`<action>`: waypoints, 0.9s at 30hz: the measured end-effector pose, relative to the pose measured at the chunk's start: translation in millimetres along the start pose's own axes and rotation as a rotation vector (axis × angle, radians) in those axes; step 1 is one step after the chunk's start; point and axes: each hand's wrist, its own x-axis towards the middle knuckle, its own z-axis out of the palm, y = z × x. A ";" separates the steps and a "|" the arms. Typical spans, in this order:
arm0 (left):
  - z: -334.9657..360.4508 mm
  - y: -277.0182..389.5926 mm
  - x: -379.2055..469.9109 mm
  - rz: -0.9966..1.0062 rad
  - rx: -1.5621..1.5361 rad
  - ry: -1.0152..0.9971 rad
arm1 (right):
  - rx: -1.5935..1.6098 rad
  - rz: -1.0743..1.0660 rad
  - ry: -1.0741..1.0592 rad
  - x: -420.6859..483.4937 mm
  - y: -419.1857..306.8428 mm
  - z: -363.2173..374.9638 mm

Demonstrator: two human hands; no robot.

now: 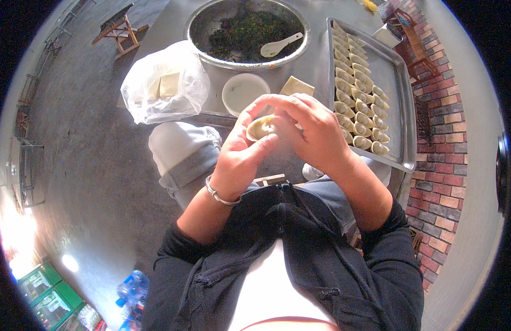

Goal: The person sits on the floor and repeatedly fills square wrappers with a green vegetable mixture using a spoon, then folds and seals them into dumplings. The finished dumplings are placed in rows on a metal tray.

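Note:
Between my two hands, just in front of the table's near edge, is a partly folded wonton [260, 128]. My left hand [243, 155] cups it, thumb across its lower side. My right hand [315, 128] meets it from the other side, its fingers reaching over the top; its fingertips are partly hidden. Beyond the hands lie a small white dish [246, 93] and a square dough wrapper [297, 86]. More wrappers [169, 85] sit in a clear plastic bag [133, 89] to the left. A large metal bowl [249, 64] holds chopped green filling [243, 35] and a white spoon [281, 44].
On the right, a metal tray [398, 103] carries rows of folded wontons [361, 107]. Past it stands a white container [388, 35] near a brick-patterned wall [439, 165]. A wooden-framed stand [122, 33] is on the floor at upper left. Plastic bottles [133, 287] and green crates [52, 298] lie at lower left.

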 end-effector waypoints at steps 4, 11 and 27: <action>-0.5 -2.9 1.5 0.012 -0.006 0.009 | -0.007 -0.038 0.033 -0.4 -0.7 1.4; 4.2 0.4 -1.7 -0.013 -0.076 -0.018 | 0.058 -0.007 -0.002 2.9 -2.7 -2.4; 2.6 15.0 2.4 -0.305 0.116 -0.246 | 0.271 0.104 -0.240 8.7 -12.0 -15.4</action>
